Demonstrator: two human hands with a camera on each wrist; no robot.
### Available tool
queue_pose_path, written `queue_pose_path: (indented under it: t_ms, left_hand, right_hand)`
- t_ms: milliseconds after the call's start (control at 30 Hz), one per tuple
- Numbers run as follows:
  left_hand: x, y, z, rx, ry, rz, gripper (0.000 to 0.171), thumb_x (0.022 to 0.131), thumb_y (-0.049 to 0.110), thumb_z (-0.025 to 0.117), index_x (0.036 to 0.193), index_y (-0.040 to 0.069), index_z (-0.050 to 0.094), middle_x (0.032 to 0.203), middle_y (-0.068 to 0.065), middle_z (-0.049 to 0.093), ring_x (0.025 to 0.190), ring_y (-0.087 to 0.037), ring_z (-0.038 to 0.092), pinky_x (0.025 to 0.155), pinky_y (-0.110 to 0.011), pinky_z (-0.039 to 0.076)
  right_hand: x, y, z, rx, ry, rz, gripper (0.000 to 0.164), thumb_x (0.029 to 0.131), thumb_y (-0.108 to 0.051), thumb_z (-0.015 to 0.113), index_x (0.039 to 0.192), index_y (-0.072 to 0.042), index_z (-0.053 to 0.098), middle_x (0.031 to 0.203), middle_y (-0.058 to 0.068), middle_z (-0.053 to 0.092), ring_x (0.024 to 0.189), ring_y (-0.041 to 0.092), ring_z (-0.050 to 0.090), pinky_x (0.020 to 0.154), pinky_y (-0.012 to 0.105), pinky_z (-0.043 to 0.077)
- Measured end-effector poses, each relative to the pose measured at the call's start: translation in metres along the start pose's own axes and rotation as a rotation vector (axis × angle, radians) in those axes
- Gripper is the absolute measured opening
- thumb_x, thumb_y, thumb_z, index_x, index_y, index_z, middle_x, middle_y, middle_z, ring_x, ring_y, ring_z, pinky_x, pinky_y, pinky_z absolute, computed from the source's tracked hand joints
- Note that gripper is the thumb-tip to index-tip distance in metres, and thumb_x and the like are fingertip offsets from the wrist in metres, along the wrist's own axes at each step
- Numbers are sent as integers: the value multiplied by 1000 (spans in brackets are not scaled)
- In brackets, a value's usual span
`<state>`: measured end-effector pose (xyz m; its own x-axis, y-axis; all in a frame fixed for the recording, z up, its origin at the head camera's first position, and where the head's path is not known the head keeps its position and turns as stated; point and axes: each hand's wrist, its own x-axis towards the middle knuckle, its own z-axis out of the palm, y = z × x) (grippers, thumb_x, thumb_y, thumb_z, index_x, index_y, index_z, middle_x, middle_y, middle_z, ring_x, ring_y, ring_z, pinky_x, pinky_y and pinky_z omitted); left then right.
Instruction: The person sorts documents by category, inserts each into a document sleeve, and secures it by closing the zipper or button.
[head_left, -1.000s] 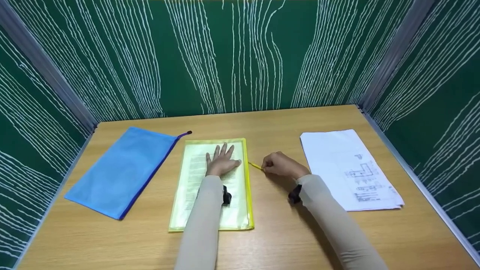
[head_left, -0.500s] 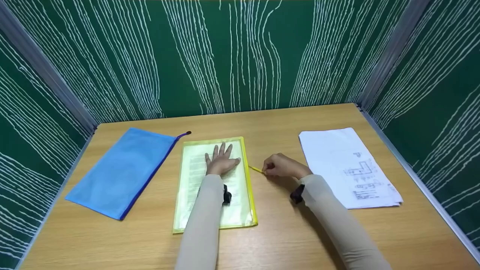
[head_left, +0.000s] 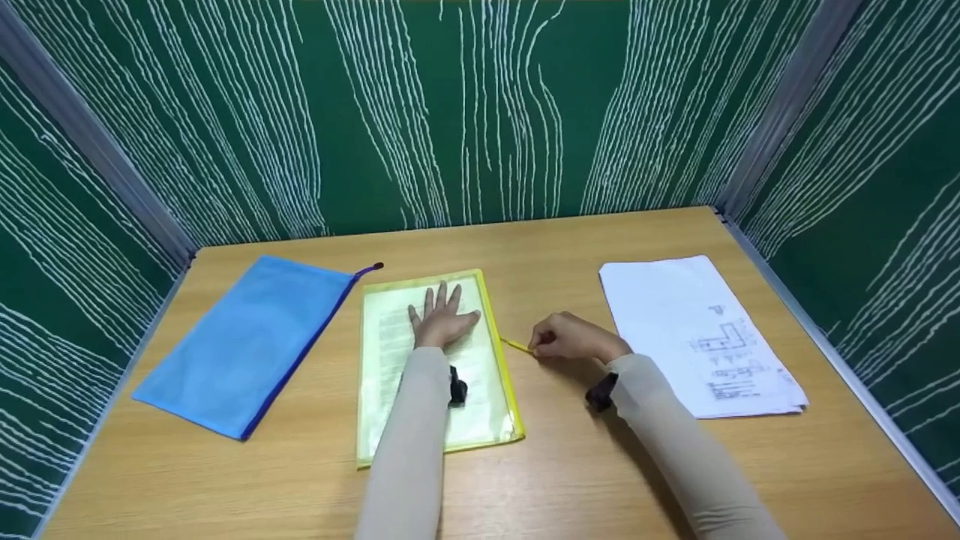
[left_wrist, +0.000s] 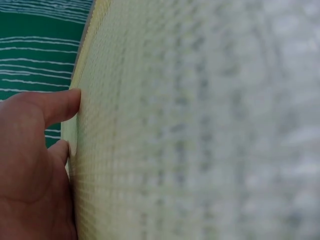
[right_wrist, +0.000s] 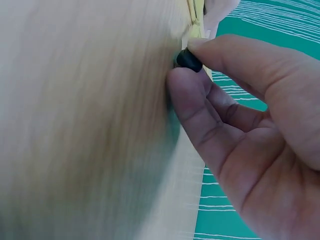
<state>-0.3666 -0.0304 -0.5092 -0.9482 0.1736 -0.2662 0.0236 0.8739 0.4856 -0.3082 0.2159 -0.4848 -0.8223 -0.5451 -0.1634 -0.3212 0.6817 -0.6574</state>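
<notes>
A translucent yellow zip pouch [head_left: 484, 409] with printed sheets inside lies in the middle of the table, its bright yellow zipper edge on the right. My left hand [head_left: 444, 324] rests flat on its upper part, fingers spread; in the left wrist view the thumb touches the pouch's mesh surface [left_wrist: 150, 125]. From the right edge sticks out a thin yellow zipper pull [head_left: 517, 346]. My right hand [head_left: 574, 337] pinches its end. Close up in the right wrist view, a small black end piece [right_wrist: 189, 60] sits between thumb and forefinger.
A blue zip pouch [head_left: 244, 345] with a dark blue zipper edge lies at the left. On the right is a stack of white paper [head_left: 660, 315] with printed drawings, partly behind the right forearm. Green panels [head_left: 517, 112] with white lines enclose the wooden table [head_left: 300, 487].
The yellow pouch has turned slightly, its lower end swinging right and its upper end left. The right hand has shifted a little right and nearer, still pinching the pull. The left hand stays on the pouch.
</notes>
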Motion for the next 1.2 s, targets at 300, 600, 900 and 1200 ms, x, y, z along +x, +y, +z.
queue_pose_path:
  t_ms: [300,600,900,1200]
  left_hand:
    - [1,-2,-1,-6,44,-41,73,93,59,42,155,32,13,163,4,-2,150,-23,-11,114,-58,-15]
    - [3,0,-1,-6,39,-13,73,93,59,41,155,31,13,163,3,-4,150,-24,-12,113,-60,-15]
    - [2,-2,3,0,21,-5,74,94,60,40,155,30,12,163,2,-5,149,-25,-13,113,-60,-15]
    - [3,-2,-1,38,2,4,74,94,60,39,155,29,12,163,2,-5,149,-24,-14,114,-60,-14]
  right_hand:
    - [-12,-2,4,60,-41,-8,11,91,-6,63,94,-5,73,85,7,71,67,8,60,59,19,50]
    - [-20,-2,5,19,-48,7,9,90,-7,65,90,-8,74,83,4,71,64,6,58,58,20,49]
    - [-27,-4,10,20,-72,6,9,89,-5,65,90,-7,73,82,3,71,63,6,57,58,19,48]
    - [-34,-9,10,-22,-73,-52,8,89,-6,66,89,-7,73,82,2,71,64,4,56,59,18,48]
